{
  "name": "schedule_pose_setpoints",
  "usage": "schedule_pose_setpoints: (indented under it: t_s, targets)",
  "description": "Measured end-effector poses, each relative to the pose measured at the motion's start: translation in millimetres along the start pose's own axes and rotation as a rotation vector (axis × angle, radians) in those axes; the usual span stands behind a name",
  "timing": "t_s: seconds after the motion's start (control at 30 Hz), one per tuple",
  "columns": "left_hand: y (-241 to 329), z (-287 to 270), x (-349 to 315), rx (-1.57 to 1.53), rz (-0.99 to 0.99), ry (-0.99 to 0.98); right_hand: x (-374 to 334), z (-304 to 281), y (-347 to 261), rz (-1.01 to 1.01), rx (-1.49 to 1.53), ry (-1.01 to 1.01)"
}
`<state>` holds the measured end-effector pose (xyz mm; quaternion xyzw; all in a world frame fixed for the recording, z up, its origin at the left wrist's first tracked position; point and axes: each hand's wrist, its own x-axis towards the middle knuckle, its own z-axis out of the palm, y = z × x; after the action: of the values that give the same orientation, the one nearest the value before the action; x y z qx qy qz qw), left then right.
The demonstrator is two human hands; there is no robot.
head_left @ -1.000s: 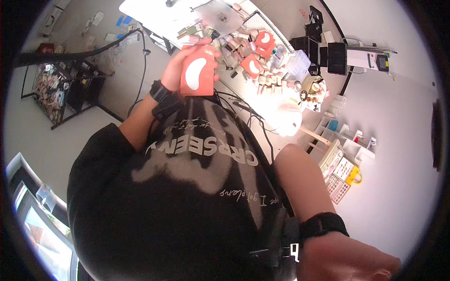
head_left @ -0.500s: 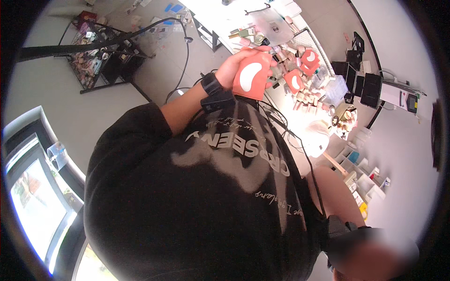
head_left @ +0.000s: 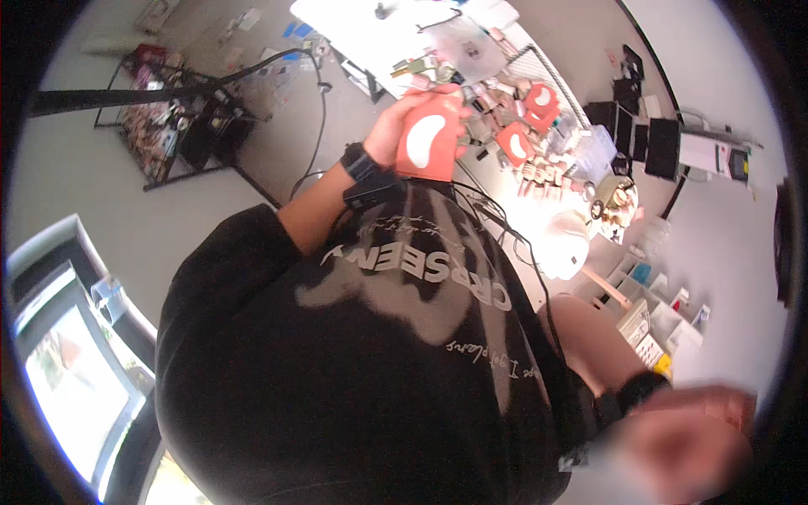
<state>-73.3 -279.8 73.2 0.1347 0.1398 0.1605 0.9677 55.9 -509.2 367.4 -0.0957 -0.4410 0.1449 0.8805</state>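
Observation:
My left hand (head_left: 392,126) is closed around a coral-red eye patch packet (head_left: 431,150) with a white crescent shape on its front. It is held up before my chest, fingers behind it and tips showing at its right edge. My right hand (head_left: 673,450) is raised at the lower right, and its fingers are smeared beyond reading. A reddish-brown flat shape (head_left: 730,406) shows beside it; I cannot make out what it is. Two similar packets, one nearer (head_left: 515,145) and one farther (head_left: 540,101), lie on the table among small bottles.
The white table (head_left: 358,23) bears cosmetic bottles (head_left: 545,175) and a clear plastic box (head_left: 592,150). A white stool-like round object (head_left: 562,244) stands near its end. Black cables (head_left: 492,215) hang by my shirt. A crowded black rack (head_left: 181,126) is at the far left, white shelving (head_left: 665,307) at right.
The left hand and its packet have shifted slightly left in the picture, as has the table. My right hand has moved, and the reddish-brown shape beside it now shows.

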Motion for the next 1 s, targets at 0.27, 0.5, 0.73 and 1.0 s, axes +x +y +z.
schedule_pose_setpoints:
  t_s: [0.27,0.5,0.73,1.0]
  targets:
    - [-2.6,3.4,7.4,0.015,-0.002,0.044,-62.1,-144.1,71.3,0.671,-0.365,0.598]
    - [-8.8,13.8,12.7,0.008,-0.016,0.069,-84.0,-174.9,73.6,0.799,-0.233,0.662]
    - [-24.3,22.3,17.8,0.054,-0.01,0.101,-147.0,-286.6,86.1,0.964,-1.114,0.461]
    - [-40.9,20.6,26.0,0.015,0.003,0.167,-242.6,-403.6,108.9,1.181,-1.853,-0.248]
